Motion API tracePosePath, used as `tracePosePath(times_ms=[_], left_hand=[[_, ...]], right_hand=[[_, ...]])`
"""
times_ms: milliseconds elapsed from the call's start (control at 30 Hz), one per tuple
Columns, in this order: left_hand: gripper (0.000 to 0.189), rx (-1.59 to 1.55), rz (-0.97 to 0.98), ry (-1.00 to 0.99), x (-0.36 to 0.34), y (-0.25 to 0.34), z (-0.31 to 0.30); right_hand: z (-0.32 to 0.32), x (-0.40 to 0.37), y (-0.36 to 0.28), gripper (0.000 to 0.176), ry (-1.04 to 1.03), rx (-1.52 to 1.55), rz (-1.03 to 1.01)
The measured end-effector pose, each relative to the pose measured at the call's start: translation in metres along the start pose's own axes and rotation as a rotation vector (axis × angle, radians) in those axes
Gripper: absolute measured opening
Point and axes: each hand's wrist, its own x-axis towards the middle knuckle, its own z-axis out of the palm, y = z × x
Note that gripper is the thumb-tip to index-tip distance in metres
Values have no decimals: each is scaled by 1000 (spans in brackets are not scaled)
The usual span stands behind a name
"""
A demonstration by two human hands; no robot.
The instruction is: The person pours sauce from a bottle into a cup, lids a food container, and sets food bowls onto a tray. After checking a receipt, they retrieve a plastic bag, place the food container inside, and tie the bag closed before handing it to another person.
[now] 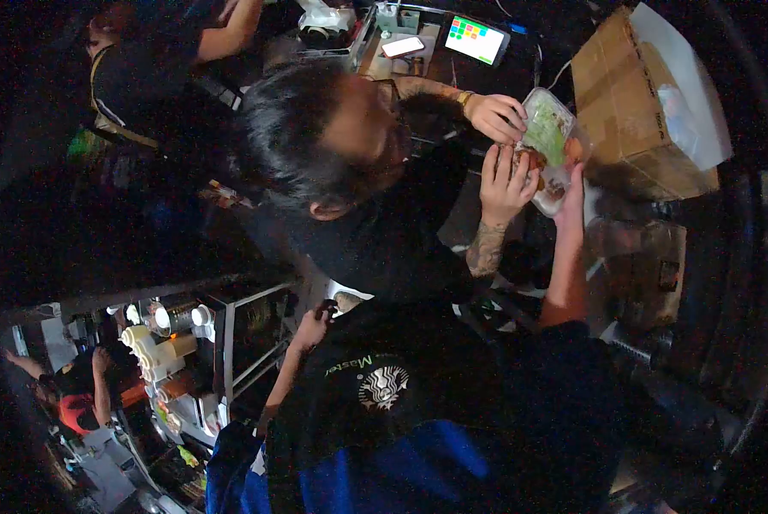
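1. The clear plastic food container (548, 128) is already filled: green leaves and orange-brown pieces show through it, and a clear lid seems to lie over them. Whether the lid is snapped shut I cannot tell
2. The container is held up, just beside the brown cardboard box (632, 111) and below the tablet with coloured tiles on its screen (476, 39). Three hands are on it at once, so by my reading the handling is midway and the container is not yet set down
3. The person's right hand (572, 193) reaches up on a nearly straight bare forearm, and its fingers lie long and close together against the near edge of the container. The thumb is hidden, so I cannot tell whether this grip pinches the rim or only props it
4. A co-worker's tattooed hand (504, 184) cups the same end of the container, just beside the right hand, and the co-worker's other hand (495, 116), with a band at the wrist, presses on the top edge
5. The person's left hand (322, 313) hangs low and well apart from the container, elbow bent, near the grey metal rack (251, 330). It looks curled on something dark, but its grip is too dim to tell
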Motion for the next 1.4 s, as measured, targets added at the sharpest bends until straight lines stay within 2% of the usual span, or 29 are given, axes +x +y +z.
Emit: tracePosePath(times_ms=[100,200,300,400,433,467,533,567,633,667,767,867,900,967,1067,1167,1267,1300,1400], left_hand=[[33,-80,-60,-12,0,-12,0],[32,-6,-58,29,-5,-22,-2],[30,72,-6,29,-14,-16,-7],[30,-63,29,29,-20,-22,-7],[30,-111,32,54,-35,-1,-14],[30,-128,36,50,-36,-5,-16],[29,-163,49,26,-35,-22,-16],[31,-102,16,36,-44,-7,-24],[34,-117,95,40,-44,-44,-16],[37,-38,152,12,-52,-42,-24],[39,52,253,34,-49,-85,-23],[37,30,363,110,-90,-101,-49],[36,-51,410,140,-107,-109,-57],[37,-292,350,39,-158,-104,-89],[37,-386,556,-3,-210,-142,-107],[41,-490,649,-47,-272,-168,-130],[47,-709,598,-27,-344,-196,-159],[54,-780,601,-6,-352,-217,-159],[56,-931,577,300,-416,-273,-176]], right_hand=[[3,-8,6,63,-51,28,-14],[3,-10,12,65,-5,-22,-48],[-28,11,31,64,-125,40,-200],[5,-33,4,66,-293,91,-114],[-3,-27,8,72,-312,76,-89],[-10,-20,11,78,-332,60,-65],[28,-61,-7,80,-266,-41,-100],[35,-79,-11,80,-248,-85,-125],[49,-109,-9,79,-264,-205,-152],[66,-123,-1,78,-301,-243,-157],[119,-171,41,77,-394,-374,-178],[163,-238,99,75,-421,-501,-224],[175,-265,116,75,-425,-534,-242],[196,-311,153,74,-430,-585,-255],[226,-394,213,72,-467,-654,-239],[256,-472,264,71,-552,-712,-186],[291,-539,317,69,-699,-756,-97],[306,-560,336,69,-770,-770,-59],[365,-626,405,68,-1048,-782,78]])
